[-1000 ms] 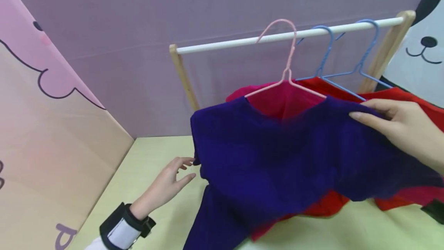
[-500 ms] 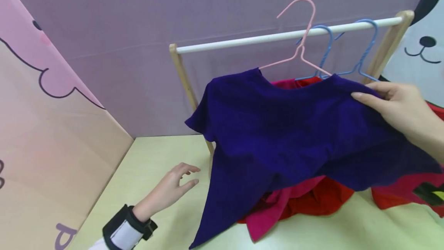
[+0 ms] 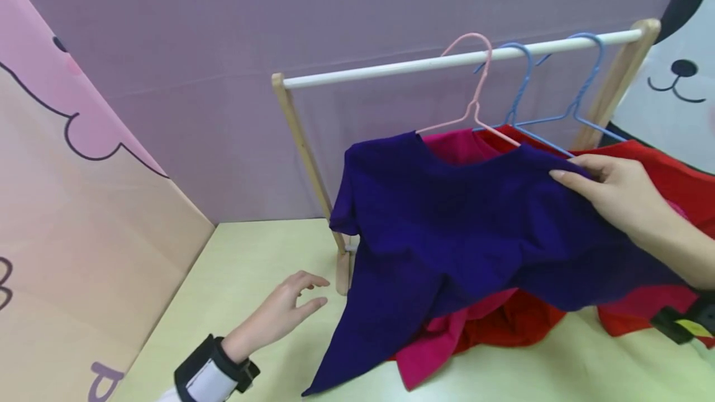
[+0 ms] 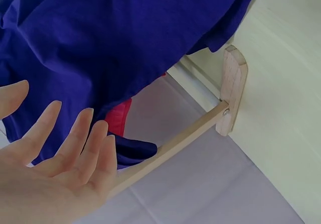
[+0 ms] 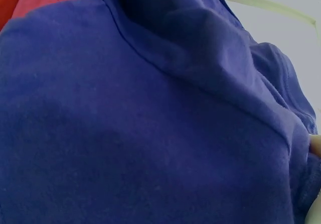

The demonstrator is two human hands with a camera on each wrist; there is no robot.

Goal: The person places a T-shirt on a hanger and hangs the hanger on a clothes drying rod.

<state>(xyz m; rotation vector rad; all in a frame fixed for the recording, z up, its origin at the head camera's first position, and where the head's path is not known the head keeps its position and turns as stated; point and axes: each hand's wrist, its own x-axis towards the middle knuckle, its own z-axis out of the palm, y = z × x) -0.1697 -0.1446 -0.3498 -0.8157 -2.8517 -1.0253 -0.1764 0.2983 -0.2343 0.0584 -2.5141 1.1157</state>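
A dark blue T-shirt hangs on a pink hanger, whose hook passes over the white rail of a small clothes rack. My right hand pinches the shirt at its right shoulder, thumb in front; in the right wrist view the blue cloth fills most of the picture. My left hand hovers at the shirt's left side with relaxed fingers and holds nothing. In the left wrist view its fingers spread in front of the blue cloth.
Two blue hangers hang farther right on the rail with red clothes. A magenta garment shows below the blue shirt. The rack's wooden left leg stands on the pale yellow table. Printed panels border both sides.
My right hand lifts the blue shirt and pink hanger above the rail, then lowers them so the hook sits over it. My left hand comes away from the shirt's left sleeve.
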